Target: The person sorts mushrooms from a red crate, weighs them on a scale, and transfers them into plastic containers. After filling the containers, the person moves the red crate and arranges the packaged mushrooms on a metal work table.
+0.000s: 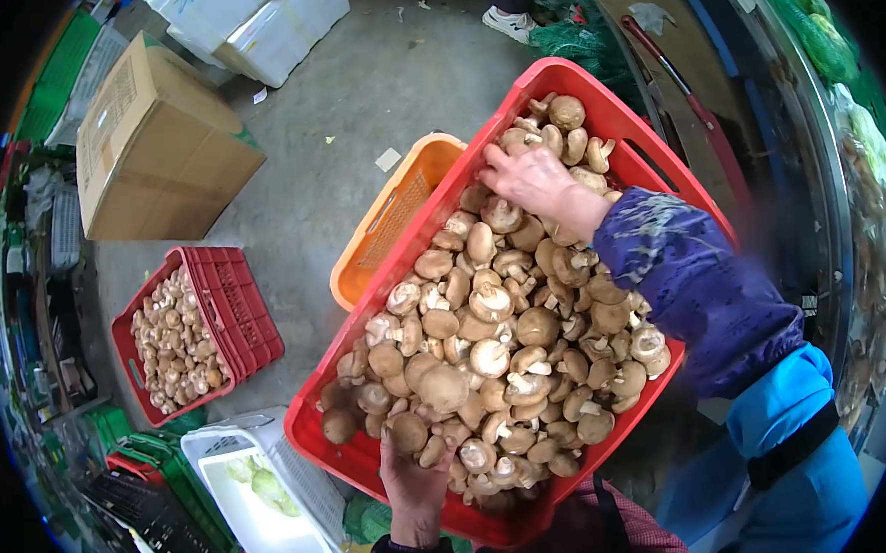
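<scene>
A large red crate (543,81) full of brown mushrooms (486,324) fills the middle of the head view. Near its far end, my right hand (533,177) reaches down over the mushrooms with its fingers bent; what they hold, if anything, is hidden. My left hand (416,473) is at the near left edge of the crate, palm up, with its fingers curled around a mushroom (408,433) and a smaller one beside it. Just behind the crate's left side stands an orange basket (385,219).
A smaller red crate (239,307) of mushrooms stands on the floor at left, below a cardboard box (161,151). A white basket (314,484) with green vegetables is at lower left. White foam boxes (285,29) and a person's shoes (510,23) are at the top.
</scene>
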A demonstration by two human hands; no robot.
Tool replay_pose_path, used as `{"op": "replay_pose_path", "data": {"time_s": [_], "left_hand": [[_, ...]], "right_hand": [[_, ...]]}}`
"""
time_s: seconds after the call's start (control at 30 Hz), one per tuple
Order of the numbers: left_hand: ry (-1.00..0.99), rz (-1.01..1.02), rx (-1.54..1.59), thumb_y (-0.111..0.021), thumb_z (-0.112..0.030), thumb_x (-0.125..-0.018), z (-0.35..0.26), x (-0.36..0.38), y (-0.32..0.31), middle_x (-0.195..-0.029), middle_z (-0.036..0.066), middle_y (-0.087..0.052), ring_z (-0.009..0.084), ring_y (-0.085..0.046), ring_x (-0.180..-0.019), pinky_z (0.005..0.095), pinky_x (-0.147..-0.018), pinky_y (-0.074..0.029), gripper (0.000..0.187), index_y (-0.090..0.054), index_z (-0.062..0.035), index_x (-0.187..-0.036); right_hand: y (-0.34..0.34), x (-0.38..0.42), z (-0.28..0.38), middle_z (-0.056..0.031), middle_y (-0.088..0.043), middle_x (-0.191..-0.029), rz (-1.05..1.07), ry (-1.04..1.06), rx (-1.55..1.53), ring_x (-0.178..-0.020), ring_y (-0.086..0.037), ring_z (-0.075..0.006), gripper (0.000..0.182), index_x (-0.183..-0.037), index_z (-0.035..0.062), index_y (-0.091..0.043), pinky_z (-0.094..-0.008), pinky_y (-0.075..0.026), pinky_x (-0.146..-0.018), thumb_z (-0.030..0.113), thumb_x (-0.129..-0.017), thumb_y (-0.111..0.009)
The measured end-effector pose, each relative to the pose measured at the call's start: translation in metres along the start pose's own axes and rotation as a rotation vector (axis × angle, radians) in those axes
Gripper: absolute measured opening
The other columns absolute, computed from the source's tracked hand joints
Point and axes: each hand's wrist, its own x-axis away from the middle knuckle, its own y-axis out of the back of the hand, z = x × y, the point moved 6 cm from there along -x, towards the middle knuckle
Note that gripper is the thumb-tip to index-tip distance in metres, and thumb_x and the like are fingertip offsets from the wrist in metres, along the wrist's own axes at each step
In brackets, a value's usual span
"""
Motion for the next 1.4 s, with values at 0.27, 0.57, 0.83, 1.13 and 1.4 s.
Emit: {"op": "replay_pose_path", "data": {"time_s": [0.27, 0.57, 0.83, 1.13, 1.4], "left_hand": [[0.026, 0.062, -0.040, -0.049, -0.038, -0.087, 0.000, 0.002, -0.016, -0.107, 0.004, -0.054, 0.0195, -0.051, -0.087, 0.0373, -0.078, -0.042, 0.039, -0.047, -0.0161, -0.119], [0.091, 0.330, -0.149, -0.057, -0.035, -0.082, 0.008, -0.003, -0.071, -0.119, 0.008, -0.050, 0.0213, -0.051, -0.096, 0.0410, -0.080, -0.043, 0.049, -0.044, -0.0104, -0.123], [0.108, 0.238, -0.295, -0.054, -0.018, -0.083, 0.012, -0.013, -0.037, -0.115, 0.014, -0.053, 0.0243, -0.055, -0.096, 0.0387, -0.081, -0.046, 0.045, -0.041, 0.0004, -0.122], [0.029, 0.073, -0.288, -0.055, -0.017, -0.083, -0.005, -0.014, -0.014, -0.112, 0.009, -0.055, 0.0232, -0.054, -0.100, 0.0302, -0.074, -0.045, 0.040, -0.046, -0.0045, -0.119], [0.089, 0.062, 0.154, -0.062, -0.013, -0.078, -0.001, -0.016, -0.009, -0.114, 0.014, -0.050, 0.0248, -0.050, -0.104, 0.0307, -0.076, -0.047, 0.047, -0.043, -0.0025, -0.120]], "right_hand": [[0.038, 0.066, 0.027, -0.0043, -0.059, -0.087, 0.346, -0.726, -1.956, -0.073, -0.058, -0.0100, 0.024, -0.099, 0.0035, -0.050, -0.0220, -0.047, -0.056, 0.025, -0.088, -0.054], [0.072, 0.101, 0.072, -0.0067, -0.058, -0.091, 0.159, -0.798, -2.455, -0.073, -0.060, -0.0121, 0.022, -0.103, 0.0027, -0.050, -0.0206, -0.049, -0.053, 0.021, -0.090, -0.051], [0.094, 0.104, 0.133, -0.0045, -0.061, -0.078, 0.279, -0.322, -1.835, -0.065, -0.056, -0.0136, 0.020, -0.086, 0.0048, -0.058, -0.0276, -0.044, -0.056, 0.024, -0.082, -0.063], [0.048, 0.032, 0.090, -0.0092, -0.063, -0.077, 0.144, -0.406, -1.018, -0.069, -0.061, -0.0272, 0.028, -0.096, 0.0080, -0.062, -0.0385, -0.048, -0.064, 0.024, -0.073, -0.063], [0.032, 0.022, 0.093, -0.0088, -0.058, -0.092, -0.109, -0.492, -0.736, -0.072, -0.060, -0.0294, 0.027, -0.093, 0.0104, -0.059, -0.0387, -0.049, -0.060, 0.019, -0.069, -0.064]]}}
